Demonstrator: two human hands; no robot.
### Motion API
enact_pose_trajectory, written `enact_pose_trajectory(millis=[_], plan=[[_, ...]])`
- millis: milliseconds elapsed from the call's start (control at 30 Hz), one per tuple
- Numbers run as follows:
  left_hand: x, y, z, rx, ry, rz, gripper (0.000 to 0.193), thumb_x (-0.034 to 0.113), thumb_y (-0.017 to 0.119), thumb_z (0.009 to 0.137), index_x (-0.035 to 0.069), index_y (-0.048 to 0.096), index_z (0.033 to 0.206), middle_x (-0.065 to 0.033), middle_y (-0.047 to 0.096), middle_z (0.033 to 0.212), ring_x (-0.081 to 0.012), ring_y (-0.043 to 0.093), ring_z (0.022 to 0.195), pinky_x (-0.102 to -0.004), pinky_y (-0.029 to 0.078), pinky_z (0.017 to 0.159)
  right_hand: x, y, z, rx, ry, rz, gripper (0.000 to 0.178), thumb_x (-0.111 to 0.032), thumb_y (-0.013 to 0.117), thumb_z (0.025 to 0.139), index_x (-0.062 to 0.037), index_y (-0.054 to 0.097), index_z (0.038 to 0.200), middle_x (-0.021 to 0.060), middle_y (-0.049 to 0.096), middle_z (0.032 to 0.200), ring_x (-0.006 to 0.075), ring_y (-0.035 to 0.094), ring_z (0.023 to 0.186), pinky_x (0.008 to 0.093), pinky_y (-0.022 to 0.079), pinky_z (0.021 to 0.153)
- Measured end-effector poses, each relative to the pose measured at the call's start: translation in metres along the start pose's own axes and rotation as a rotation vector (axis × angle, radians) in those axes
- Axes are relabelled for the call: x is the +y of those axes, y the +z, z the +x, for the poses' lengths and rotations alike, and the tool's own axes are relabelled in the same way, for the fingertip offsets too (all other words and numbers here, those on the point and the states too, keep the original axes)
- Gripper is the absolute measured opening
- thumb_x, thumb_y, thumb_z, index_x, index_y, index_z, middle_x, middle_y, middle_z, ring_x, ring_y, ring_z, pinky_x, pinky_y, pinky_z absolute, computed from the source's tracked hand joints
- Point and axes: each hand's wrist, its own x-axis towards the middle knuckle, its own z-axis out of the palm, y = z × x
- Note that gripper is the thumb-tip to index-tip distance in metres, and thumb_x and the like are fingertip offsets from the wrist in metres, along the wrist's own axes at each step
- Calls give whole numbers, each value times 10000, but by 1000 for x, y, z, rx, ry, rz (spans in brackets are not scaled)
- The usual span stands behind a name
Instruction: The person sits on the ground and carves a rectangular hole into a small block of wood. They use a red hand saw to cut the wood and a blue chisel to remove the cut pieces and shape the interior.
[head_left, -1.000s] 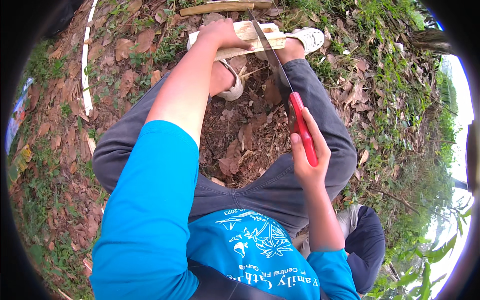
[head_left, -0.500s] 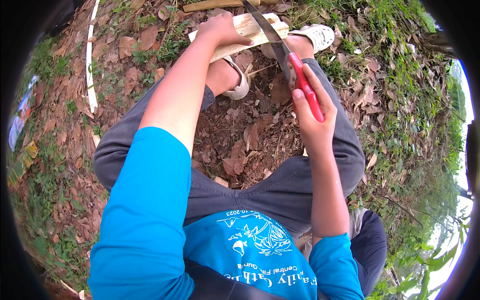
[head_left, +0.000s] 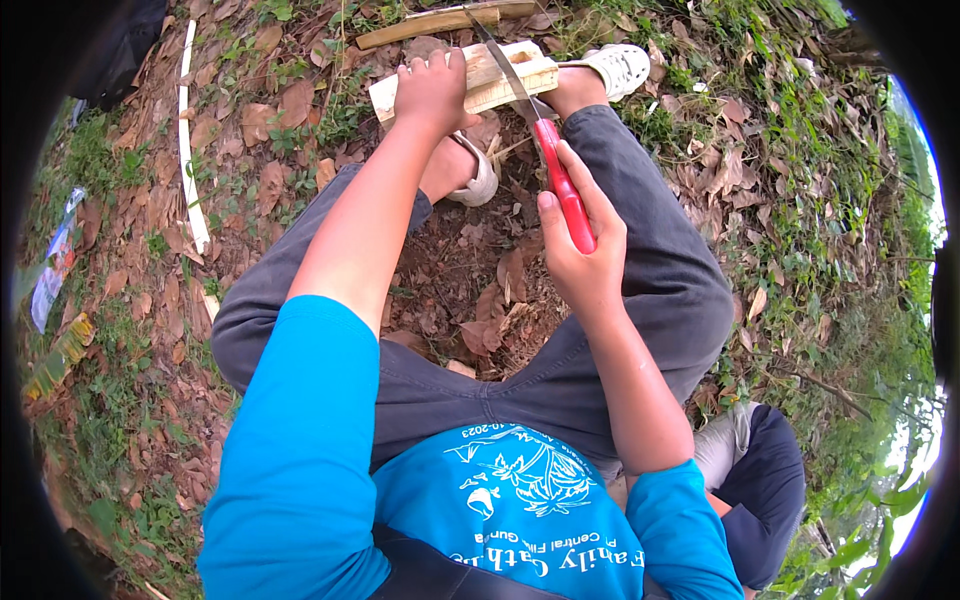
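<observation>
My left hand [head_left: 432, 95] presses down on a pale, rough-cut block of wood [head_left: 535, 76], its fingers laid over the top and the thumb at the near side. The block lies crosswise between my feet, a split or groove along its upper face. In my right hand [head_left: 588, 255] is the red handle of a handsaw [head_left: 566, 190], with thumb and forefinger stretched along the grip. The saw's steel blade [head_left: 508, 72] slants away to the upper left and lies across the block, to the right of my left hand. Where the teeth meet the wood is too small to make out.
Beyond the block lie lengths of wood [head_left: 430, 27]. A long pale strip [head_left: 187, 140] is on the leafy ground at left, with a plastic wrapper [head_left: 50, 280] farther out. My shoes [head_left: 622, 70] flank the block. Another person's dark clothing [head_left: 765, 490] shows at lower right.
The saw and my right hand have shifted left, with the handle now closer to the block's near edge. My left hand still holds the wood, fingers now more visibly spread; the whole view has shifted slightly.
</observation>
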Motion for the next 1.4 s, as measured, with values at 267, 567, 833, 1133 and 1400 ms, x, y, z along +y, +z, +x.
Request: enact_pose_trajectory(millis=[267,567,833,1133,1400], plan=[[-16,-33,37,-348,-40,-186,829,426,917,657,98,522,1308,-122,632,1372,-322,631,1251,-469,545,1009,20,0,21,-16,-67,4,475,-32,647,963,-26,587,1434,158,688,1324,190,643,1216,308,472,1036],[-14,-8,26,-185,7,-137,879,452,924,639,91,501,1319,-147,634,1326,-354,619,1245,-475,528,1028,1,-31,1,-10,95,76,481,-35,650,981,-15,569,1454,100,673,1333,113,597,1188,266,456,1019],[-17,-1,25,-141,29,-140,845,431,901,643,69,511,1300,-155,647,1266,-363,637,1196,-492,528,992,-45,-78,-49,-31,263,62,494,-45,655,992,31,538,1466,128,640,1389,131,606,1207,275,449,1048],[-9,-5,26,-118,20,-76,828,434,892,652,39,523,1279,-170,668,1208,-382,677,1106,-483,539,959,16,-16,78,-46,36,35,467,-61,657,963,-7,599,1423,141,698,1304,155,629,1195,298,463,1040],[-7,-7,36,-230,-181,-261,1121,887,572,763,38,469,1487,-221,528,1492,-372,509,1393,-481,415,1146,13,0,54,-34,8,69,477,-53,658,957,0,590,1426,138,698,1289,128,622,1163,276,474,1008]])
